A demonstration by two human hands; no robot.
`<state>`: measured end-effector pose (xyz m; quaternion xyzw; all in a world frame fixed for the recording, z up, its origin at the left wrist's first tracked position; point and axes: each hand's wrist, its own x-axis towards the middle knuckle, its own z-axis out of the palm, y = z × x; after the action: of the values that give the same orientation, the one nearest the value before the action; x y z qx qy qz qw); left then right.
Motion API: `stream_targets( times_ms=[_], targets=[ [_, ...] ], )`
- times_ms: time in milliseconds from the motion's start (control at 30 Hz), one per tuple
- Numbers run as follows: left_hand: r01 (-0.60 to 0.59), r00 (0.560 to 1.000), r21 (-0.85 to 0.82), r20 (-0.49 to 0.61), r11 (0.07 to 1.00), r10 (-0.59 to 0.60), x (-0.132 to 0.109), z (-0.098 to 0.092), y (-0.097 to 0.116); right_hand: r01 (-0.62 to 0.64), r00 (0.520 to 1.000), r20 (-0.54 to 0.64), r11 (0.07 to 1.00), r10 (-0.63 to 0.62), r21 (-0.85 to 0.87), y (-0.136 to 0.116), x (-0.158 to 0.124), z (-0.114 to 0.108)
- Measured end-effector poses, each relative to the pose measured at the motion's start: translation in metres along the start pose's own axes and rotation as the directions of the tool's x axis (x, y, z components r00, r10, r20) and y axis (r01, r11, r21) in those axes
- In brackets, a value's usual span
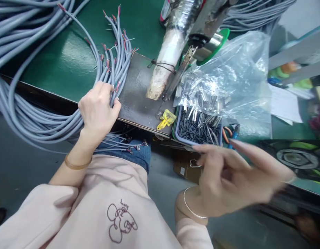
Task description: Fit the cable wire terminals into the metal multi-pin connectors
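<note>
Left hand [98, 108] closed round the grey cables [123, 74], fist just below the stripped ends, red wires poking out past the thumb; the cut ends lie on the green surface [147, 31], the rest loops off to the left. Right hand [229, 183] is motion-blurred, fingers partly curled, just in front of the tray [187, 140] of black pieces [187, 130] and silvery connectors [201, 121]; can't tell if it holds anything. Handling, my judgement: grip firm but not crushing, well behind the bare wires, so the ends fan out and one can be singled out without tangling or bending the strands. Better to pinch small parts with the fingertips only, and look first, since the plastic bag [249, 65] covers part of the tray. Cables and fingers should stay off the tip of what looks like a soldering iron [175, 81], angled down between the two hands; treat it as hot. Writing: small script by the cartoon outline on the pink top [97, 214], too rough to read. Pinkish label on the bottle [165, 14], cut off, illegible. Pale label on the cardboard box [186, 166], unreadable. Papers [284, 105] show no readable text. No brand legible.
</note>
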<state>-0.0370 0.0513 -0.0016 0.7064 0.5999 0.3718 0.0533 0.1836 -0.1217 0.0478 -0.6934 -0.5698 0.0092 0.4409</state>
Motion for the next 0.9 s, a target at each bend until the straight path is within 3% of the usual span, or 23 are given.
stream_targets(
  times_ms=[167,233,333,400,433,467,533,600,633,700,767,867,900],
  targets=[
    [-0.144,0.970,-0.336,-0.236,0.931,0.065,-0.023,-0.016,0.019,-0.086,0.996,-0.016,0.935,0.086,-0.345,0.045,0.041,0.003],
    [-0.240,0.959,-0.422,-0.242,0.874,0.146,-0.040,-0.027,0.036,-0.127,0.992,-0.070,0.901,0.108,-0.416,0.066,0.053,0.009],
    [-0.408,0.910,-0.482,-0.140,0.775,0.391,-0.064,-0.038,0.055,-0.169,0.986,-0.076,0.868,0.151,-0.468,0.084,0.065,0.022],
    [-0.452,0.825,-0.572,0.024,0.684,0.565,-0.072,-0.039,0.058,-0.178,0.982,-0.033,0.858,0.185,-0.481,0.086,0.071,0.029],
    [-0.396,0.765,-0.661,0.146,0.637,0.627,-0.073,-0.039,0.056,-0.178,0.979,-0.002,0.856,0.203,-0.485,0.085,0.073,0.031],
    [-0.287,0.679,-0.759,0.269,0.584,0.683,-0.071,-0.039,0.053,-0.177,0.975,0.031,0.855,0.219,-0.487,0.083,0.075,0.032],
    [0.052,0.459,-0.877,0.445,0.477,0.769,-0.064,-0.042,0.045,-0.176,0.966,0.084,0.855,0.246,-0.488,0.078,0.079,0.031],
    [0.384,0.269,-0.829,0.521,0.406,0.810,-0.055,-0.052,0.036,-0.184,0.957,0.111,0.855,0.269,-0.485,0.074,0.083,0.027],
    [0.529,0.211,-0.757,0.556,0.384,0.804,-0.053,-0.058,0.032,-0.190,0.953,0.120,0.856,0.280,-0.481,0.073,0.084,0.025],
    [0.763,0.155,-0.577,0.599,0.290,0.786,-0.055,-0.073,0.027,-0.205,0.942,0.146,0.863,0.301,-0.461,0.071,0.087,0.021],
    [0.908,0.193,-0.395,0.692,0.141,0.696,-0.066,-0.084,0.025,-0.222,0.931,0.171,0.872,0.323,-0.437,0.070,0.088,0.018],
    [0.974,0.225,-0.201,0.857,-0.102,0.462,-0.087,-0.084,0.028,-0.232,0.920,0.184,0.860,0.346,-0.454,0.069,0.088,0.017],
    [0.972,0.212,-0.158,0.903,-0.172,0.374,-0.091,-0.079,0.030,-0.227,0.920,0.183,0.850,0.347,-0.475,0.069,0.088,0.017]
  ],
)
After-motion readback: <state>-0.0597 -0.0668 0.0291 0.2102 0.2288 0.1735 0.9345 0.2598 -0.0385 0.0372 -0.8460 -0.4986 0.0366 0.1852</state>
